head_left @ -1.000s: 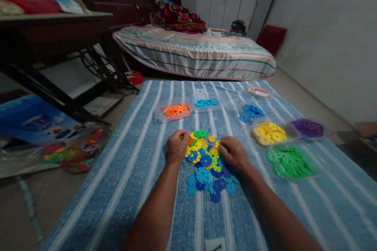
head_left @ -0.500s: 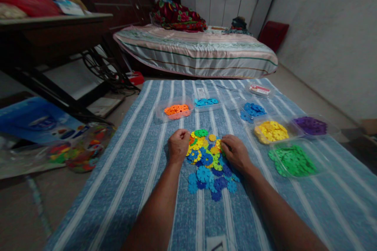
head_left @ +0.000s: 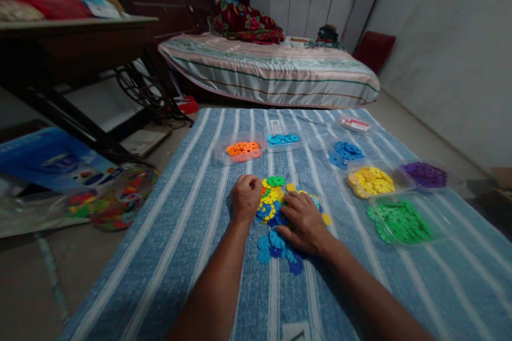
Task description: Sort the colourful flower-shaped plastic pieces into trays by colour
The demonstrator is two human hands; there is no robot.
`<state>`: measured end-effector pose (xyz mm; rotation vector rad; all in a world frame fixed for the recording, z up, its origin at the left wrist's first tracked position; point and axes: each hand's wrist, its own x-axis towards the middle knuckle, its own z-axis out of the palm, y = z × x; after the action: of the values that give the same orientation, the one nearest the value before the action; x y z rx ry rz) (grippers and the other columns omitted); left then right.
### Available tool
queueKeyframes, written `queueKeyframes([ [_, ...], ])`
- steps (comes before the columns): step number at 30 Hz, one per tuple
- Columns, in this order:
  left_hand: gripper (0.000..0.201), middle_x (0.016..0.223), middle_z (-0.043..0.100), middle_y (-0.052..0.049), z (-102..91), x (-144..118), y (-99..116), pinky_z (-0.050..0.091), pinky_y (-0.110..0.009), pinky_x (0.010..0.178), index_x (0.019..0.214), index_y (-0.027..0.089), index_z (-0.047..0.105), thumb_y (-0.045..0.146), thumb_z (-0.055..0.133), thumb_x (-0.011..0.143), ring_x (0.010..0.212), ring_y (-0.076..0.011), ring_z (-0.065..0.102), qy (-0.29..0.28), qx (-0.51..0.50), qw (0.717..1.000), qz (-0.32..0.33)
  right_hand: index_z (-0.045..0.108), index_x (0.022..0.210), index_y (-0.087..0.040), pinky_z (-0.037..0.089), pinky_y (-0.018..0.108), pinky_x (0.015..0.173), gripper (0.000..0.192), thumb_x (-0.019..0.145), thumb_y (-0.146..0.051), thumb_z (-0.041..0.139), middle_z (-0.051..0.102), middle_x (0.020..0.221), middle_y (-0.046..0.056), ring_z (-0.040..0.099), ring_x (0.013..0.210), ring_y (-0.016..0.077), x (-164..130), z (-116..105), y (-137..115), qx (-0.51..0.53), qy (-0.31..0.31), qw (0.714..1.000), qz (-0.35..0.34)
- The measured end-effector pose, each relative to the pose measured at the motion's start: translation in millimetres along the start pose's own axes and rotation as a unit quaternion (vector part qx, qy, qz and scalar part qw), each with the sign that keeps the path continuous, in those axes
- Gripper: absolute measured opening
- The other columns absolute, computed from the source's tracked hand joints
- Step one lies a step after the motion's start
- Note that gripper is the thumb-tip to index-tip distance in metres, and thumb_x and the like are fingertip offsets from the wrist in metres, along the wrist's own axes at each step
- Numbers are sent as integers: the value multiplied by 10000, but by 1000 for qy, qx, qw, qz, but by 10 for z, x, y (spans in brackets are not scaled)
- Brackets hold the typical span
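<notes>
Fingers [head_left: 292, 203] of the right hand [head_left: 309, 228] slightly apart, thumb out between 9 and 10 o'clock, draped over the right part of a mixed pile of notched discs [head_left: 267, 211]; impossible to tell whether pinching any. On the left hand [head_left: 245, 200], fingers curled together at the pile's 10 o'clock edge, touching or just beside it; anything inside hidden from view.

Pile in the middle of the striped table [head_left: 192, 200], between the hands: toward 3 to 4 o'clock from the left, directly beneath the right and onward to 9. Right hand plainly nearer. Long axis of the pile roughly 11 to 5 o'clock, partly covered.

Right hand palm down, forearm in from between 4 and 5 o'clock, fingertips toward 10 or 11. Left hand back upward, forearm in from 7 o'clock.

Around the pile, orange discs [head_left: 243, 150] at 11 o'clock, light-blue discs [head_left: 284, 139] at 12, yellow discs [head_left: 372, 181] at 2, green discs [head_left: 406, 222] at 3.
</notes>
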<state>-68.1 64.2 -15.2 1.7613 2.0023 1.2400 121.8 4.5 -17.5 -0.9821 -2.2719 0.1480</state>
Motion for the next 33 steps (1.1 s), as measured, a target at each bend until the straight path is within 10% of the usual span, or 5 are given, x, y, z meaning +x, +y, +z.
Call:
queueKeyframes([
  [33,165,780,697,-18,-17,59,-20,483,-253,745,699,222,648,305,535,786,756,-168,648,-40,-9,998,-52,608,739,-219,424,326,708,280,954,-149,444,553,639,24,498,653,175,37,67,155,-105,84,991,-19],
])
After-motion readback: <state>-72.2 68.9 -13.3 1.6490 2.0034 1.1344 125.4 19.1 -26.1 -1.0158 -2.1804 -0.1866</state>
